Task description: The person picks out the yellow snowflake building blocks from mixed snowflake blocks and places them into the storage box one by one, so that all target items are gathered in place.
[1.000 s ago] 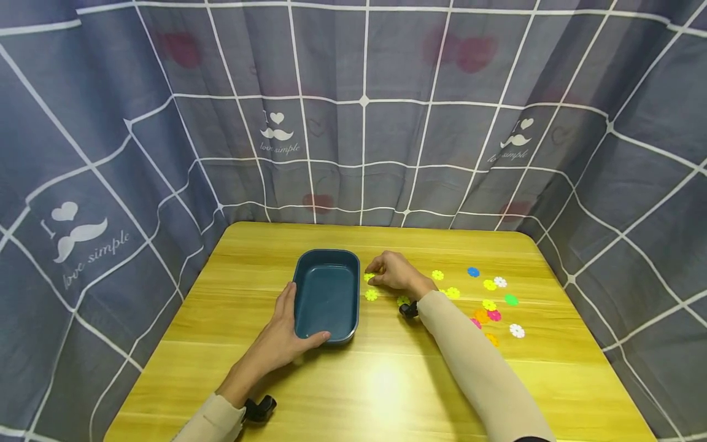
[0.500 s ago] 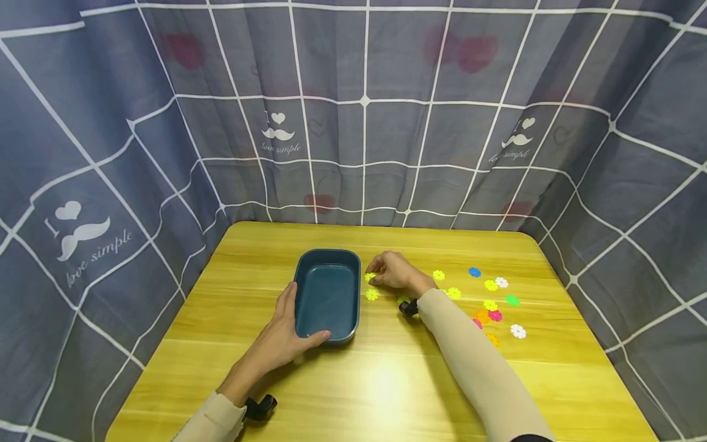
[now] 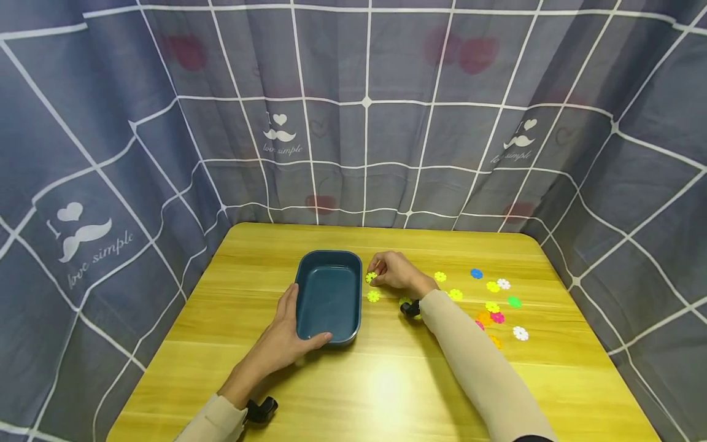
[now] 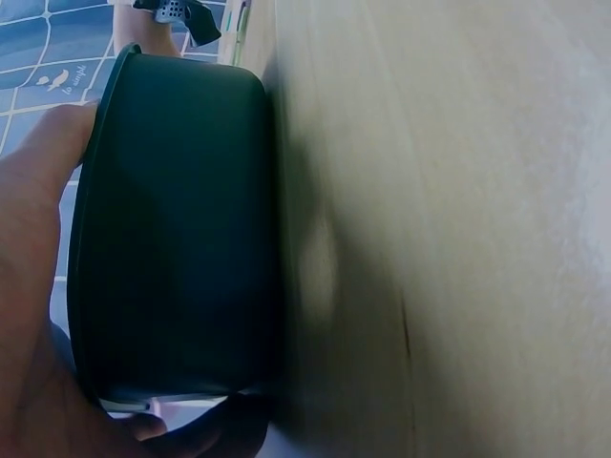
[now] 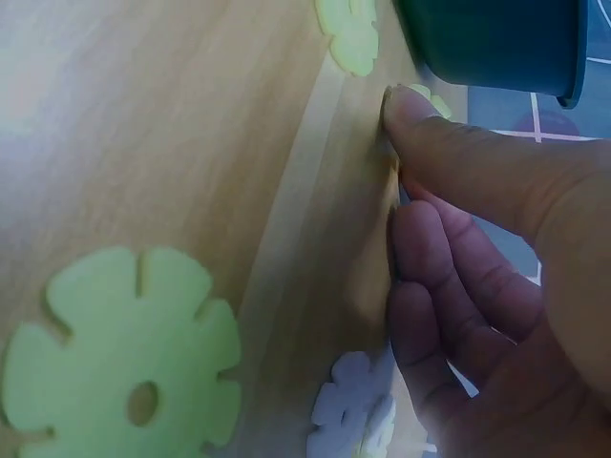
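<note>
My left hand (image 3: 278,337) grips the deep dark teal rectangular container (image 3: 329,304) at its near left corner. Its thumb lies over the near rim and the fingers run along the left wall; the left wrist view shows that hand around the container's side (image 4: 177,229). Just beyond the container's right wall, my right hand (image 3: 396,270) pinches a yellow flower-shaped piece (image 3: 370,278) at table level. In the right wrist view the thumb partly hides this piece (image 5: 431,100). A second yellow flower piece (image 3: 373,296) lies flat close by.
Several flower pieces lie scattered to the right on the wooden table (image 3: 342,393), including a blue one (image 3: 476,274), a green one (image 3: 515,302) and a white one (image 3: 520,333). Some yellow ones are partly under the right forearm. A grey-blue checked curtain (image 3: 364,135) surrounds the table.
Both hands and the container stay almost where they were. The right fingertips remain at the same yellow flower piece; the head view has shifted slightly.
</note>
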The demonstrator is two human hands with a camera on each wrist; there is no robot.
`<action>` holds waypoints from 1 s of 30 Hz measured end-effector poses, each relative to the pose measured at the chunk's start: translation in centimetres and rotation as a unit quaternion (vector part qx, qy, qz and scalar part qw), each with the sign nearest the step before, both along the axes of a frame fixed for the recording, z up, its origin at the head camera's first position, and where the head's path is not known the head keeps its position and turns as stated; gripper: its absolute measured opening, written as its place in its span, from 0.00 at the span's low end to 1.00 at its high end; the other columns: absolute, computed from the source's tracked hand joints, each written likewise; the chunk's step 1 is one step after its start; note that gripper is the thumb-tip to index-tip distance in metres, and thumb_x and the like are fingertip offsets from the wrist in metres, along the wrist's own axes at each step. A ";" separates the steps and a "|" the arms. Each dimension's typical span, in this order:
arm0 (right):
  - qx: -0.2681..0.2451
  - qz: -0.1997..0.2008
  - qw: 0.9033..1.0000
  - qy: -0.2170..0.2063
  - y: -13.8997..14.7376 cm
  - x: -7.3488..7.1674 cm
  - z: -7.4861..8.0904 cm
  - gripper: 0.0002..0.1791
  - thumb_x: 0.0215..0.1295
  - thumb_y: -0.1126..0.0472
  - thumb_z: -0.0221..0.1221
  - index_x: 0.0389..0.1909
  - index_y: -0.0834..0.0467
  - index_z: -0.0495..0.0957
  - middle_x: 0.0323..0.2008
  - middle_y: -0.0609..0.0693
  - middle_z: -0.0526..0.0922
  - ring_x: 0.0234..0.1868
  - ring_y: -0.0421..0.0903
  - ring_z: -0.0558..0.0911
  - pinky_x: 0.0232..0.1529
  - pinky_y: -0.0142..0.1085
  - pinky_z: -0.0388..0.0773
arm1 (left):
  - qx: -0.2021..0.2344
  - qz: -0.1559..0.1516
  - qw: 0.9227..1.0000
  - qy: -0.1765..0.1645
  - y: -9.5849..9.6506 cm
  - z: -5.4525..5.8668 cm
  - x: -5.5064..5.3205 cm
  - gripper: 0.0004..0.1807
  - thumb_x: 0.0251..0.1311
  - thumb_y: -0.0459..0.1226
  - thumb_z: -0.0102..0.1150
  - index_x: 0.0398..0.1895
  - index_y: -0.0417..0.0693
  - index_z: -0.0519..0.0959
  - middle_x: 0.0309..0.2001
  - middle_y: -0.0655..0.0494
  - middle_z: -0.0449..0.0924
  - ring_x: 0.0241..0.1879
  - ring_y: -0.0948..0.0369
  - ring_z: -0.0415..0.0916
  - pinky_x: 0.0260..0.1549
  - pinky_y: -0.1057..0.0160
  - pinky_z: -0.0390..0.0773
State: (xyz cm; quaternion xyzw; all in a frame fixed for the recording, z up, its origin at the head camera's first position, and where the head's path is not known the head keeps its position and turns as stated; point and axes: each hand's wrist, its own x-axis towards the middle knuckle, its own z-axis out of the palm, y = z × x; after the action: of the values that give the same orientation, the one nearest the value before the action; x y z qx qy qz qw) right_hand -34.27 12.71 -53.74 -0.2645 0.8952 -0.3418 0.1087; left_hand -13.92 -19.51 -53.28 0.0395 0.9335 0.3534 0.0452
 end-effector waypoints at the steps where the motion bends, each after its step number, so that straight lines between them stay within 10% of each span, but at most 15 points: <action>1: 0.001 0.001 1.000 0.000 -0.1 0.0 0.0 0.12 0.70 0.63 0.83 0.49 0.55 0.91 0.42 0.51 0.93 0.44 0.42 0.88 0.52 0.36 0.87 | 0.000 0.000 1.000 0.000 0.0 0.0 0.0 0.83 0.61 0.77 0.76 1.00 0.54 0.32 0.99 0.44 0.32 0.87 0.30 0.68 0.79 0.27 0.78; 23: -0.050 -0.014 0.997 0.058 -1.1 0.2 3.8 0.07 0.77 0.70 0.74 0.51 0.60 0.91 0.42 0.58 0.96 0.43 0.58 0.96 0.49 0.43 0.93 | 0.027 0.008 0.999 -0.016 -0.3 -0.1 -0.1 0.83 0.60 0.72 0.82 1.00 0.58 0.31 0.99 0.44 0.35 0.86 0.29 0.69 0.76 0.24 0.79; 30: -0.050 0.001 0.996 0.068 -2.3 0.8 5.9 0.07 0.77 0.67 0.75 0.51 0.57 0.91 0.42 0.54 0.94 0.43 0.55 0.96 0.49 0.42 0.92 | 0.048 -0.022 0.998 -0.032 -1.0 0.2 -0.1 0.83 0.62 0.72 0.80 0.99 0.59 0.27 0.99 0.45 0.29 0.93 0.31 0.54 0.84 0.23 0.69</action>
State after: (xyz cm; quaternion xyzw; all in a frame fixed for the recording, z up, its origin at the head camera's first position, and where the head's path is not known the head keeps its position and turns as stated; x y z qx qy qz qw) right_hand -33.45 10.37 -47.84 -0.2933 0.8820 -0.3671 0.0348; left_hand -14.04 -20.49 -53.08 0.0507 0.9125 0.3978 0.0811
